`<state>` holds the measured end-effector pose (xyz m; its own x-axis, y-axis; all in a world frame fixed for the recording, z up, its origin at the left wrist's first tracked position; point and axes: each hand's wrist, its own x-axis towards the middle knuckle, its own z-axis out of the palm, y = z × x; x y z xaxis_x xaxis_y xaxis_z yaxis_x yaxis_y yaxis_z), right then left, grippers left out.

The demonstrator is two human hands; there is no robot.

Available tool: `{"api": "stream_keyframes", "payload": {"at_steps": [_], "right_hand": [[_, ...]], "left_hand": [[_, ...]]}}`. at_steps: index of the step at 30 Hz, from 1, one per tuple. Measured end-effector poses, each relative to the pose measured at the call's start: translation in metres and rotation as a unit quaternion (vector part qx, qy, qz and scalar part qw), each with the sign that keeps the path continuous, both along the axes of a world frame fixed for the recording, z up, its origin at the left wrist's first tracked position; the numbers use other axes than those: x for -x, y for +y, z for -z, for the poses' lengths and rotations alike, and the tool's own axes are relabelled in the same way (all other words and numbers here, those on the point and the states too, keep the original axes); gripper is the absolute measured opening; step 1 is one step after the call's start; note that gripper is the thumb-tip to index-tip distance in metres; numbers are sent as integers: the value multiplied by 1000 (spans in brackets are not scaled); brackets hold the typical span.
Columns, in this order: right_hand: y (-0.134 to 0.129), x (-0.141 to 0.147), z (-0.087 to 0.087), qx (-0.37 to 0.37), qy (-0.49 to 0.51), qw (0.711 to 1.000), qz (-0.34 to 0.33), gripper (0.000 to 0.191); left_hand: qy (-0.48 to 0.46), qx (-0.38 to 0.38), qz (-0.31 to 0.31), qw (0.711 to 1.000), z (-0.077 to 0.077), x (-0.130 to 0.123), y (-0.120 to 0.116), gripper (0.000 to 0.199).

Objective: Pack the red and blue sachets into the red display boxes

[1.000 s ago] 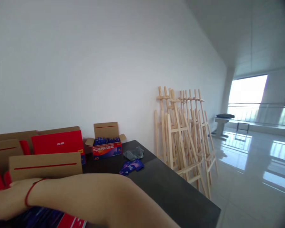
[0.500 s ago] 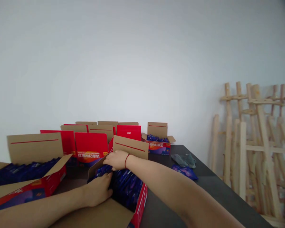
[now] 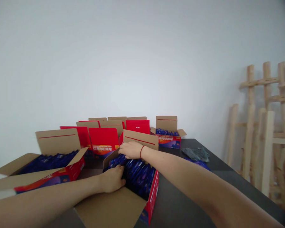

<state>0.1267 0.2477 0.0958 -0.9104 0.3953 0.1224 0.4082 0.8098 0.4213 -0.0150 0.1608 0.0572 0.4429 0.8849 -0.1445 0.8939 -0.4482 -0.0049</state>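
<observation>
An open red cardboard box [image 3: 154,193] stands in front of me, packed with blue-purple sachets [image 3: 140,177]. My left hand [image 3: 113,179] reaches over its near left side, fingers bent down among the sachets; the fingertips are hidden. Farther back, my right hand [image 3: 131,150], with a thin red cord at the wrist, lies over the far left corner of the same box. Its fingers curl down onto the sachets, and what they grip, if anything, cannot be made out.
Another open box [image 3: 71,171] of sachets is at the left. Several red boxes [image 3: 104,139] stand behind, one filled box [image 3: 168,141] at the back right. Grey plastic [image 3: 196,154] and a blue packet [image 3: 199,164] lie on the dark table [image 3: 178,196]. Wooden frames [image 3: 250,126] lean at the right.
The view has shifted, so the boxes and table appear farther right, and more of the left box shows. Both hands remain at the same box, in nearly the same pose.
</observation>
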Motion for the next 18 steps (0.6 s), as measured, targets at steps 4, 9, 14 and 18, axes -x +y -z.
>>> {"api": "stream_keyframes", "payload": {"at_steps": [4,9,14,18], "right_hand": [[-5,3,0,0,-7,1000,3,20],[-7,5,1,4,-24,1000,6,21],[-6,10,7,26,-38,998,35,26],[-6,11,12,46,-30,997,60,28]], "left_hand": [[5,1,-11,1000,1,-1,-1,57],[12,4,-7,1000,0,-2,-2,55],[15,17,1,1000,-1,-4,-6,51],[17,26,7,999,-17,-1,-12,41]]}}
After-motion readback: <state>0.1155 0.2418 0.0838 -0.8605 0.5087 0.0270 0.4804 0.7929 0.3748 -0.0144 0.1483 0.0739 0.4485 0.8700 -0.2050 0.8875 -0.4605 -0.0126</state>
